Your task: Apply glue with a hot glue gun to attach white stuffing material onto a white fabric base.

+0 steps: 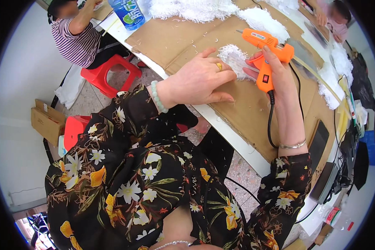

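My right hand (282, 79) is wrapped around the handle of an orange hot glue gun (263, 79). The gun's nozzle points to the far left, and a long yellowish glue stick (321, 79) sticks out of its back end. Its black cord hangs down onto the cardboard. Beneath and left of the gun lies a white fringed piece (234, 58), partly covered by my hands. My left hand (204, 79) hovers palm-down beside that piece with its fingers apart. Nothing shows in its grasp; whether its fingertips touch the piece I cannot tell.
Brown cardboard (171, 46) covers the white table. White fluffy heaps (193, 9) and a blue-labelled bottle (129, 13) stand at the back. At right lie a dark phone (318, 143) and tangled cables. Two other people sit across the table. A red stool (108, 75) stands left.
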`<state>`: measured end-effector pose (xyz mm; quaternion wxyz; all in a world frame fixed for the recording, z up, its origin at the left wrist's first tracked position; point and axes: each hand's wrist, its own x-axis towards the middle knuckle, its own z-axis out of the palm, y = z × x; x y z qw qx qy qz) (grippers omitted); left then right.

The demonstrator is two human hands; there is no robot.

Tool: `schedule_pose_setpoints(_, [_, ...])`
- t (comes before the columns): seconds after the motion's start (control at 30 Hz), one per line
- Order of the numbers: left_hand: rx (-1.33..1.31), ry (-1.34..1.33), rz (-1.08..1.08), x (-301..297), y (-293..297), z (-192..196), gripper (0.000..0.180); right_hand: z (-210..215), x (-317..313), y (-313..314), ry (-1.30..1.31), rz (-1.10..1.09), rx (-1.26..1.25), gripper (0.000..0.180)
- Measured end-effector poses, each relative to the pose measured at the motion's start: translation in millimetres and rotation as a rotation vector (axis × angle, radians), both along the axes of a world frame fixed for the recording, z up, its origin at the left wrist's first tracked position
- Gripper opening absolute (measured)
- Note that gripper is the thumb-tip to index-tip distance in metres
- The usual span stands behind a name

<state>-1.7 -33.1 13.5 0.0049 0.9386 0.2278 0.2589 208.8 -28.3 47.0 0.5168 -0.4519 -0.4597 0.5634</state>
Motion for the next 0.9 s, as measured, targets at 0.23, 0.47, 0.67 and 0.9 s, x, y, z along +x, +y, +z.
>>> schedule_pose_setpoints(0.23, [0.062, -0.096, -0.023, 6.1, -2.7, 2.9, 0.04, 2.4, -10.7, -11.9, -0.033, -0.018, -0.069, 0.034])
schedule_pose_setpoints(0.47, [-0.713, -0.758, -0.055, -9.6, 29.8, 5.0, 0.032, 8.7, 1.9, -6.4, 0.091, -0.117, 0.105, 0.031])
schedule_pose_setpoints(0.67, [-0.601, -0.532, 0.077, 1.0, 53.5, 11.3, 0.033, 6.7, -4.1, -7.3, 0.062, -0.126, 0.084, 0.032])
schedule_pose_setpoints(0.9, [0.033, -0.052, 0.06, 6.4, 55.1, 3.0, 0.033, 5.3, -4.5, -6.5, 0.045, -0.132, 0.051, 0.031])
